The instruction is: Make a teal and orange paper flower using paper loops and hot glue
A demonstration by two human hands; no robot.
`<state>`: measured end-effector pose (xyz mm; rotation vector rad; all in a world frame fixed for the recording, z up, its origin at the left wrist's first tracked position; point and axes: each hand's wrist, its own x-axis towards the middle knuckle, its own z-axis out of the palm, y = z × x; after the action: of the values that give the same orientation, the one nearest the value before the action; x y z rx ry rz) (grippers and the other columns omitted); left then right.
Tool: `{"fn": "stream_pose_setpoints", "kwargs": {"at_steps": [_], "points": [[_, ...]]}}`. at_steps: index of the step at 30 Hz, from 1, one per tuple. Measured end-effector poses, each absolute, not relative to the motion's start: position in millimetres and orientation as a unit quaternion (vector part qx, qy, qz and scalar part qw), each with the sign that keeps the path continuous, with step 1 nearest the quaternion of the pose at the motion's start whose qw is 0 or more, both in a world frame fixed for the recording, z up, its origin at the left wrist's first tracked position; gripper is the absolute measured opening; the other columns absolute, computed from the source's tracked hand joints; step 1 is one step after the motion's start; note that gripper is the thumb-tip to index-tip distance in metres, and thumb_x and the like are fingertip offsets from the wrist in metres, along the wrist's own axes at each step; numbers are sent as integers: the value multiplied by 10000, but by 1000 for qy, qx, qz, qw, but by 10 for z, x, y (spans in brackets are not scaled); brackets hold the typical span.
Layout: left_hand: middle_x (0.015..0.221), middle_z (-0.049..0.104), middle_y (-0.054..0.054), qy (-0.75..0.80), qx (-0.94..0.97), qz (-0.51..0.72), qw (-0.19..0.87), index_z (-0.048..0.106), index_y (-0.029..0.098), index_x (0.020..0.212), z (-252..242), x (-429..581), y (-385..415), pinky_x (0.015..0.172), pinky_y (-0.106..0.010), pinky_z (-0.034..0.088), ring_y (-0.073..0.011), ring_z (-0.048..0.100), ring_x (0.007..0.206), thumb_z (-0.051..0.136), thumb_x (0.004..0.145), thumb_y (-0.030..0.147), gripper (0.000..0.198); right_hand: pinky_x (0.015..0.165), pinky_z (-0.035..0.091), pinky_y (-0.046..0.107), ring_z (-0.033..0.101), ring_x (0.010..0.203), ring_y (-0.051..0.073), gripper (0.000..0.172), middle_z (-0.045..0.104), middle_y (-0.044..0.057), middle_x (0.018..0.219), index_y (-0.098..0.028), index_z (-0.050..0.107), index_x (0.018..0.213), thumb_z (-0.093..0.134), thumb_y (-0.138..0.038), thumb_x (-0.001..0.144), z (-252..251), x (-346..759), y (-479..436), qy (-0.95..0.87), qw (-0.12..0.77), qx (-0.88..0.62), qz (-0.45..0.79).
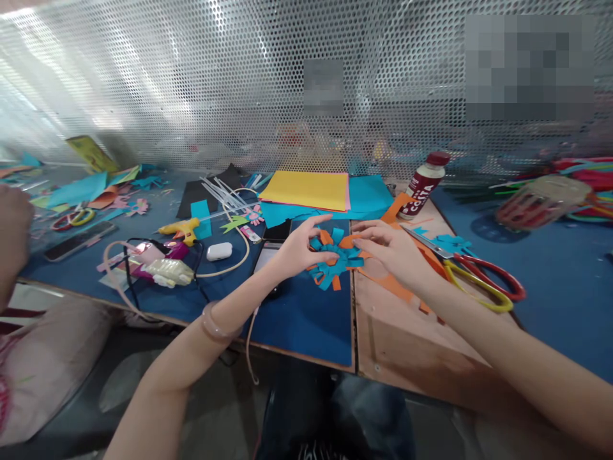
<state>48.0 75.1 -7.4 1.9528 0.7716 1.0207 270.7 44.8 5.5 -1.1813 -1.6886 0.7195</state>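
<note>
A paper flower (338, 259) with blue and orange looped petals is held just above the table, between my two hands. My left hand (309, 248) grips it from the left, its thumb lying across the flower's middle. On the other side my right hand (385, 246) has its fingers closed on an orange petal at the flower's right edge. Orange paper (390, 281) lies under my right hand. Scissors (474, 275) with red and yellow handles rest beside my right forearm. Partly hidden behind my left hand is a phone (268, 255).
A Costa bottle (424, 185) stands behind my right hand. Coloured paper sheets (306, 190) are stacked at the back. Leftward lie a yellow glue gun (184, 230), a white earbud case (219, 251) and tangled cables. Another person's hand (14, 223) is at far left. A perforated metal panel (239, 83) bounds the back.
</note>
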Motion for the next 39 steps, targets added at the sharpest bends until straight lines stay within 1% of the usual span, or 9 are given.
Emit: {"fn": "stream_pose_setpoints", "kwargs": {"at_steps": [3, 9, 13, 16, 23, 30, 32, 34, 39], "points": [[844, 664, -26, 324, 772, 396, 377, 466, 137, 1419, -60, 483, 741, 616, -275, 540, -165, 650, 732, 811, 759, 290, 760, 802, 552, 429, 675, 1023, 264, 210, 690, 97, 1139, -220, 739, 780, 697, -424, 802, 24, 2686, 450, -672, 469, -484, 307], [851, 664, -22, 325, 766, 403, 380, 462, 153, 1420, -65, 482, 745, 625, -281, 528, -182, 660, 774, 821, 742, 292, 780, 942, 478, 484, 630, 1072, 279, 196, 676, 102, 1113, -214, 729, 781, 688, -403, 808, 38, 2635, 406, -682, 463, -506, 255], [882, 683, -44, 350, 760, 390, 385, 452, 163, 1432, -66, 480, 738, 680, -306, 537, -210, 683, 826, 814, 747, 290, 786, 1018, 423, 514, 580, 1141, 293, 174, 643, 102, 1150, -225, 733, 803, 676, -387, 832, 8, 2617, 391, -715, 463, -503, 147], [870, 685, -40, 356, 758, 388, 385, 451, 168, 1430, -70, 481, 741, 684, -307, 529, -218, 685, 832, 807, 748, 285, 778, 1062, 383, 530, 553, 1165, 299, 149, 629, 106, 1160, -222, 732, 798, 675, -353, 841, -20, 2613, 393, -733, 472, -483, 83], [828, 667, -15, 358, 763, 393, 369, 435, 177, 1445, -90, 479, 748, 595, -271, 470, -180, 646, 727, 820, 744, 319, 812, 1045, 407, 500, 568, 1180, 294, 222, 657, 102, 1151, -220, 758, 845, 646, -410, 871, -19, 2630, 399, -712, 439, -520, 173], [877, 674, -31, 342, 767, 394, 372, 410, 190, 1468, -73, 475, 735, 604, -277, 488, -194, 668, 768, 819, 749, 326, 838, 1026, 420, 467, 592, 1144, 265, 215, 672, 87, 1132, -227, 754, 824, 641, -407, 856, -16, 2602, 399, -703, 437, -526, 194], [884, 677, -32, 344, 770, 389, 371, 420, 190, 1461, -79, 476, 741, 635, -288, 505, -198, 670, 785, 825, 739, 322, 838, 1014, 431, 466, 597, 1136, 266, 224, 676, 89, 1110, -224, 751, 815, 638, -416, 846, -56, 2600, 426, -700, 435, -530, 200], [921, 682, -44, 345, 769, 384, 377, 434, 183, 1452, -102, 473, 756, 705, -309, 532, -208, 676, 844, 828, 733, 314, 831, 983, 452, 475, 603, 1128, 280, 243, 677, 103, 1086, -216, 746, 799, 632, -429, 832, -117, 2603, 467, -696, 430, -537, 205], [1131, 686, -139, 348, 772, 360, 392, 502, 133, 1401, -212, 441, 829, 925, -401, 532, -289, 653, 1113, 823, 725, 315, 770, 910, 488, 499, 602, 1128, 325, 264, 671, 134, 1094, -212, 728, 756, 642, -461, 768, -221, 2627, 559, -693, 415, -549, 214]]}}
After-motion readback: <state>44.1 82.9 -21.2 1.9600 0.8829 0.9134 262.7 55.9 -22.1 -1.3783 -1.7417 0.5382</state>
